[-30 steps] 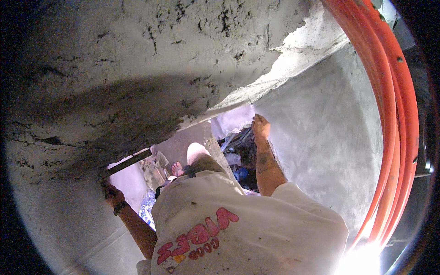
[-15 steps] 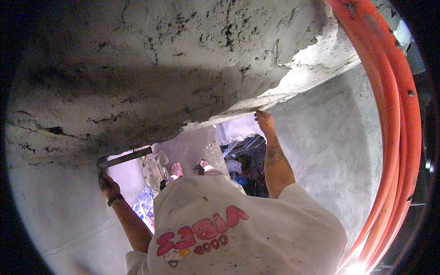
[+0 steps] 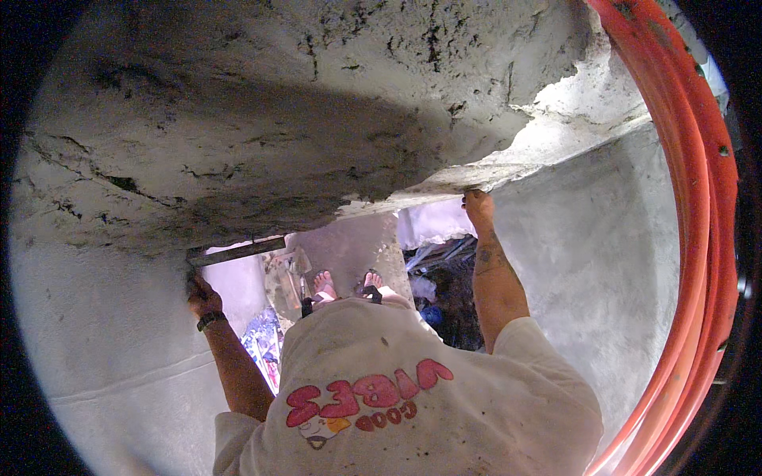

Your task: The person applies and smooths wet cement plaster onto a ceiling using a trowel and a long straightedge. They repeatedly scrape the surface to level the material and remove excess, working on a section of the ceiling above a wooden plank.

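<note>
My left hand, with a dark watch at its wrist, is raised against the left wall. Its fingers are closed on one end of a dark, flat, L-shaped bar, like a carpenter's square. The bar's long arm runs right, just under the rough concrete edge. Further right, my right hand is held up at the underside of the same concrete, where it meets the right wall. Those fingers are bent closed; what they hold, if anything, is hidden.
Thick orange hoses curve down the right side. Smooth grey walls stand on the left and right. Below, a trowel-like tool lies near my sandalled feet. A dark gap with a blue object lies right of them.
The whole view has shifted slightly, so everything appears a little further right. Both hands keep nearly the same places against the concrete, and the L-shaped bar stays with my left hand.
</note>
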Demonstrator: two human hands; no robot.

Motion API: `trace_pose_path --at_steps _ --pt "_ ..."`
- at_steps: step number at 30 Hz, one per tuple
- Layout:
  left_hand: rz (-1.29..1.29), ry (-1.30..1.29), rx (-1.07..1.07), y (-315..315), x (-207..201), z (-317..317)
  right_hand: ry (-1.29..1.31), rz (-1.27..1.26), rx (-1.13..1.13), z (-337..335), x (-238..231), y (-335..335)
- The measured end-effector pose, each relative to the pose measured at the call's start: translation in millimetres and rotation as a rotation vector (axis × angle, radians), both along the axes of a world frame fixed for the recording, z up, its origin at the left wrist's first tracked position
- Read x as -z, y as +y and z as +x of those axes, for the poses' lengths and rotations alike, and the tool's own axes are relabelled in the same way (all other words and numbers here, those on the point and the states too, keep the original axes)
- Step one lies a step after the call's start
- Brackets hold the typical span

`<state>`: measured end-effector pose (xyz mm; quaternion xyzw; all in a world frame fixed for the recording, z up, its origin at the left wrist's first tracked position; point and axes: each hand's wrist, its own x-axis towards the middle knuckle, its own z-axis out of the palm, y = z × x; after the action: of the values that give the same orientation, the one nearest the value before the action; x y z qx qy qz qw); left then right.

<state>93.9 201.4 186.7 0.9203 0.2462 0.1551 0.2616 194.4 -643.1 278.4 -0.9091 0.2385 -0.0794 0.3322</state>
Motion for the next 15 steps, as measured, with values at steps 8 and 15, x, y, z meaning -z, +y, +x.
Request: trace_pose_path --at_steps 8,15 --pt "-0.419 -0.264 0.079 13.8 10.6 -0.5 -0.018 -0.127 -0.224 -6.3 -21.5 10.7" --pt "-0.562 -0.286 0.029 5.6 10.3 1.1 -0.064 -0.104 -0.079 -17.7 -36.2 20.0"
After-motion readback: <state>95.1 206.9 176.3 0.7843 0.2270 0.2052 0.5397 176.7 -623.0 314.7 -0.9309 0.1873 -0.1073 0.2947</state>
